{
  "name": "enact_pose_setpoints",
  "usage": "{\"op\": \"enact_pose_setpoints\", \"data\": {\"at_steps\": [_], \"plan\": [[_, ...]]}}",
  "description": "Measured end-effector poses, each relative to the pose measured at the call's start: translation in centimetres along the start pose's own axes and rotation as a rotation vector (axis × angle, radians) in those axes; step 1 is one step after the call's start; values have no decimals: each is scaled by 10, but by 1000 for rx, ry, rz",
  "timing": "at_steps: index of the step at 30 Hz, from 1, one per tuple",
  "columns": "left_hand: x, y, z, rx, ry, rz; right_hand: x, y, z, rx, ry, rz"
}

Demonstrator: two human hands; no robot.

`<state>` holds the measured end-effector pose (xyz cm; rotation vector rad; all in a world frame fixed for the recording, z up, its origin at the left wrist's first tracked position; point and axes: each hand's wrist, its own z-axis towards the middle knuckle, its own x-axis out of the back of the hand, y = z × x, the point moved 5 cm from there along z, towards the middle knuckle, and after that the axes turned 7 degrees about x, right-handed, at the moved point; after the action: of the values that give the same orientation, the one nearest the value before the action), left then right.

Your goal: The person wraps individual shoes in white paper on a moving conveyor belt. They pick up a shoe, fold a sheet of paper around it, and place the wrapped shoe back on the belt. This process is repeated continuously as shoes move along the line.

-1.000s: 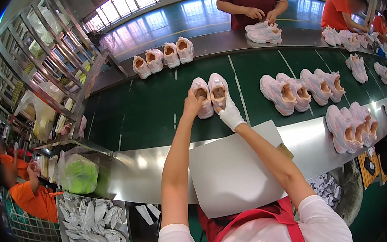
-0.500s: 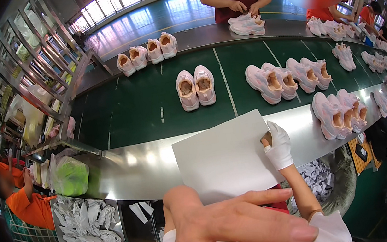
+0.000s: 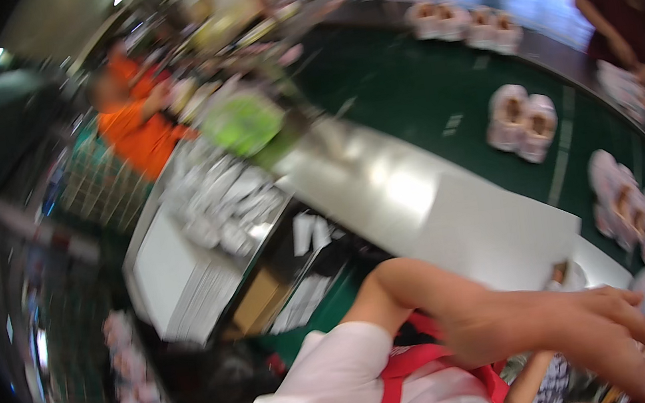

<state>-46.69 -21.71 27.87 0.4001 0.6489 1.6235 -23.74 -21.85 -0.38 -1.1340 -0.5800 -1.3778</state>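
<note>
The picture is blurred and swung to my left. My left hand (image 3: 571, 328) fills the lower right foreground, bare, fingers spread, holding nothing. Behind it lies a white sheet (image 3: 494, 225) on the metal edge of the bench. A bit of white glove (image 3: 577, 275) at the sheet's near corner looks like my right hand, mostly hidden by my left hand; its forearm (image 3: 530, 385) rises from below. A pair of pink-white shoes (image 3: 522, 122) stands on the green belt (image 3: 413, 86) beyond the sheet.
More shoe pairs stand at the right (image 3: 630, 216) and far along the belt (image 3: 461, 19). A person in dark red (image 3: 615, 24) works across it. To my left are a person in orange (image 3: 137, 132), a green bag (image 3: 244, 122) and a tray of white pieces (image 3: 225, 197).
The view has swung left and down. My left hand has moved across to the lower right foreground. The gloved right hand stays near the sheet's corner.
</note>
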Motion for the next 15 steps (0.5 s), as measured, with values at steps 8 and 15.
{"op": "enact_pose_setpoints", "data": {"at_steps": [8,15], "plan": [[58,-190,-94,502,404,1342,7,27,6,-79,-181,246],[91,-262,-182,990,302,1479,13,11,1,-168,-253,478]]}}
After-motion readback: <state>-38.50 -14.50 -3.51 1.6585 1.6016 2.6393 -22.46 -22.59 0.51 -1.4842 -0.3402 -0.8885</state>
